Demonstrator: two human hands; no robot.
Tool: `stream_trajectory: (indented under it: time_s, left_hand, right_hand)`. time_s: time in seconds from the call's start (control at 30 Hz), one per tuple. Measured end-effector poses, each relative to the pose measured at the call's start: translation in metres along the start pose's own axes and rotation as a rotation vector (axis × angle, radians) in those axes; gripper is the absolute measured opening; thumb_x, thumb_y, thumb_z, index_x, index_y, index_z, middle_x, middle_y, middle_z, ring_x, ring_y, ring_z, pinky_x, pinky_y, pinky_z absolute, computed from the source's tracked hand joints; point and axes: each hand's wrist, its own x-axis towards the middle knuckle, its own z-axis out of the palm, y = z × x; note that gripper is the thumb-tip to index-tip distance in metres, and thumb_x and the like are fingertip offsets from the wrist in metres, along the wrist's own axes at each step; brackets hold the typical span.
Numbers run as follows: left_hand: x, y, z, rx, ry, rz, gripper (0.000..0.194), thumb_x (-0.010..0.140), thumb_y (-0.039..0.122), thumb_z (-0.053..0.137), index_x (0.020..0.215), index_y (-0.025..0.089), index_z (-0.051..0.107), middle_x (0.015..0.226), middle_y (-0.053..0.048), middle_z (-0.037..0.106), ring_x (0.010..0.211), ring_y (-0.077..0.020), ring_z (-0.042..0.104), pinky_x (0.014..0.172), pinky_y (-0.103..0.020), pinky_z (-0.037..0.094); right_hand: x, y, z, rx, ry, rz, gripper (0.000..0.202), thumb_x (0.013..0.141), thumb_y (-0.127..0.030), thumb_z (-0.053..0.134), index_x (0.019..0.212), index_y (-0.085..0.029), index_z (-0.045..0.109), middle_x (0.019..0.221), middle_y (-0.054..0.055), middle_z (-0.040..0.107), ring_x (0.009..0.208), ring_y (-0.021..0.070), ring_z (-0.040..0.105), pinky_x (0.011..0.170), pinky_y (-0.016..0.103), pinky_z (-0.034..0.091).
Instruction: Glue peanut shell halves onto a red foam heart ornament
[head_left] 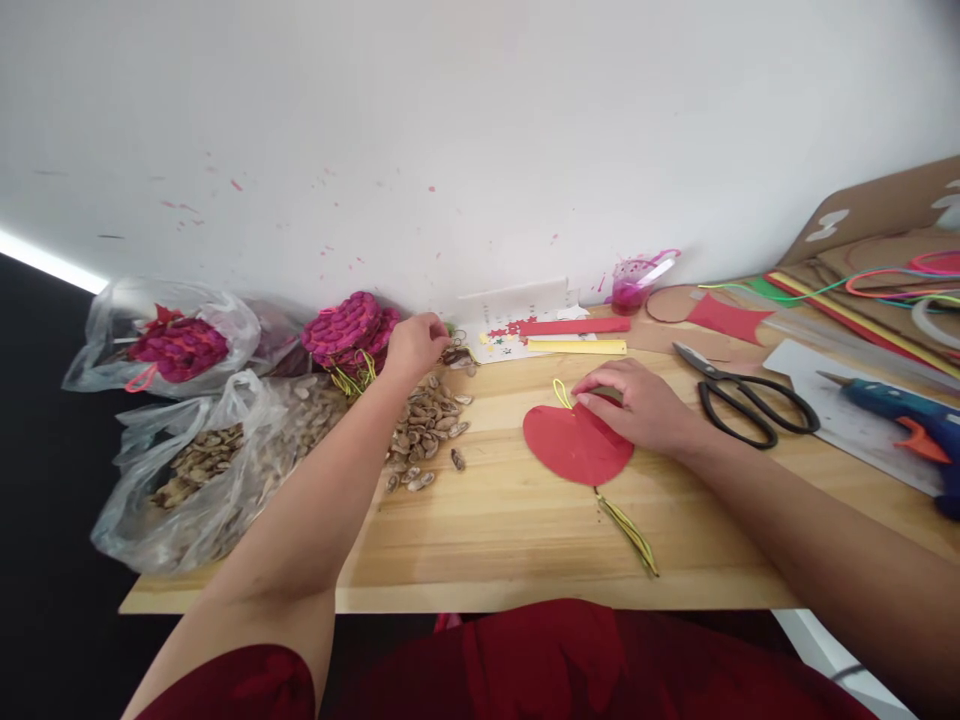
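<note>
My left hand (417, 348) reaches to the back of the table, beside the pink woven pieces (351, 328) and above a pile of brown shells (426, 425). Its fingers are bent together, and what they hold, if anything, is too small to name. Near the middle lies a red heart-shaped piece (574, 450) with a yellow loop (561, 393) at its top and a yellow-green tassel (628, 532) below. The fingers of my right hand (626, 405) are closed on the heart's upper right edge.
Black-handled scissors (742, 390) and a blue glue gun (896, 410) lie at the right. Red (574, 327) and yellow (576, 346) strips lie at the back by small stars. Plastic bags (161, 520) of shells stand at the left; cardboard (870, 215) is at the back right.
</note>
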Motion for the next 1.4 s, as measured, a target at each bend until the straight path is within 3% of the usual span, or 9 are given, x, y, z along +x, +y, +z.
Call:
stream_trajectory:
  time_s: [0.1, 0.23, 0.3, 0.5, 0.7, 0.83, 1.0, 1.2, 1.4]
  left_hand:
    - [-0.001, -0.004, 0.001, 0.011, -0.044, 0.052, 0.011, 0.078, 0.023, 0.069, 0.083, 0.018, 0.078, 0.089, -0.009, 0.076, 0.085, -0.0257, 0.069, 0.085, -0.033, 0.05]
    - [-0.003, -0.007, 0.002, 0.0, -0.025, 0.131, 0.043, 0.088, 0.016, 0.054, 0.129, 0.019, 0.066, 0.117, -0.007, 0.074, 0.098, -0.0205, 0.068, 0.092, -0.028, 0.048]
    - [-0.003, -0.009, 0.0, 0.012, -0.01, 0.158, 0.05, 0.088, 0.016, 0.054, 0.138, 0.019, 0.059, 0.122, -0.006, 0.072, 0.099, -0.0193, 0.067, 0.093, -0.028, 0.047]
    - [-0.008, -0.01, -0.007, 0.136, -0.021, 0.195, 0.018, 0.085, 0.027, 0.062, 0.09, 0.018, 0.077, 0.1, -0.01, 0.073, 0.1, -0.0266, 0.062, 0.096, -0.037, 0.044]
    - [-0.013, -0.005, 0.001, 0.236, -0.132, 0.202, 0.01, 0.078, 0.025, 0.067, 0.08, 0.02, 0.076, 0.1, -0.012, 0.071, 0.109, -0.0354, 0.057, 0.101, -0.053, 0.037]
    - [-0.009, -0.004, 0.005, 0.213, -0.169, 0.149, 0.01, 0.075, 0.018, 0.064, 0.073, 0.019, 0.074, 0.099, -0.012, 0.071, 0.109, -0.0359, 0.058, 0.098, -0.052, 0.039]
    - [-0.002, -0.01, -0.006, 0.014, -0.215, 0.042, 0.01, 0.073, 0.024, 0.064, 0.074, 0.018, 0.072, 0.078, -0.007, 0.072, 0.082, -0.0246, 0.064, 0.078, -0.034, 0.048]
    - [0.003, -0.016, -0.026, -0.322, -0.209, -0.074, 0.021, 0.077, 0.036, 0.067, 0.08, 0.016, 0.069, 0.06, -0.001, 0.062, 0.057, -0.0152, 0.055, 0.054, -0.025, 0.04]
    - [0.001, -0.008, -0.03, -0.794, -0.242, -0.183, 0.023, 0.07, 0.033, 0.079, 0.076, 0.017, 0.064, 0.076, -0.004, 0.069, 0.064, -0.0125, 0.06, 0.055, -0.022, 0.04]
  right_hand:
    - [0.0, 0.0, 0.0, 0.001, -0.001, 0.005, 0.021, 0.09, -0.036, 0.056, 0.091, -0.022, 0.072, 0.095, 0.008, 0.074, 0.094, 0.0275, 0.063, 0.088, 0.045, 0.047]
    - [0.0, -0.001, 0.0, 0.003, -0.001, 0.012, 0.021, 0.089, -0.036, 0.057, 0.09, -0.022, 0.072, 0.093, 0.008, 0.074, 0.093, 0.0269, 0.063, 0.088, 0.044, 0.048]
    - [0.0, -0.001, 0.0, 0.006, -0.001, 0.01, 0.021, 0.089, -0.036, 0.057, 0.091, -0.022, 0.072, 0.094, 0.008, 0.074, 0.094, 0.0267, 0.063, 0.088, 0.044, 0.047]
    - [0.0, -0.001, -0.001, 0.006, -0.005, 0.015, 0.021, 0.088, -0.035, 0.058, 0.091, -0.022, 0.073, 0.094, 0.008, 0.074, 0.094, 0.027, 0.064, 0.088, 0.043, 0.047]
    - [0.0, 0.0, 0.0, -0.004, 0.0, 0.017, 0.022, 0.089, -0.036, 0.057, 0.091, -0.02, 0.073, 0.092, 0.008, 0.074, 0.093, 0.0263, 0.063, 0.088, 0.042, 0.047]
    - [0.0, 0.001, 0.001, -0.008, -0.006, 0.001, 0.025, 0.091, -0.037, 0.055, 0.092, -0.019, 0.073, 0.095, 0.009, 0.074, 0.094, 0.0266, 0.063, 0.089, 0.043, 0.046]
    - [-0.001, 0.001, 0.0, -0.006, -0.011, 0.004, 0.025, 0.091, -0.037, 0.055, 0.093, -0.019, 0.073, 0.095, 0.01, 0.074, 0.095, 0.0268, 0.063, 0.089, 0.043, 0.046]
    - [0.0, 0.0, 0.0, -0.005, -0.011, 0.004, 0.025, 0.09, -0.036, 0.056, 0.092, -0.018, 0.073, 0.095, 0.01, 0.074, 0.094, 0.027, 0.063, 0.089, 0.043, 0.046]
    - [-0.001, -0.001, 0.0, 0.006, -0.005, 0.015, 0.024, 0.09, -0.035, 0.056, 0.093, -0.019, 0.073, 0.096, 0.01, 0.073, 0.095, 0.027, 0.063, 0.09, 0.043, 0.046]
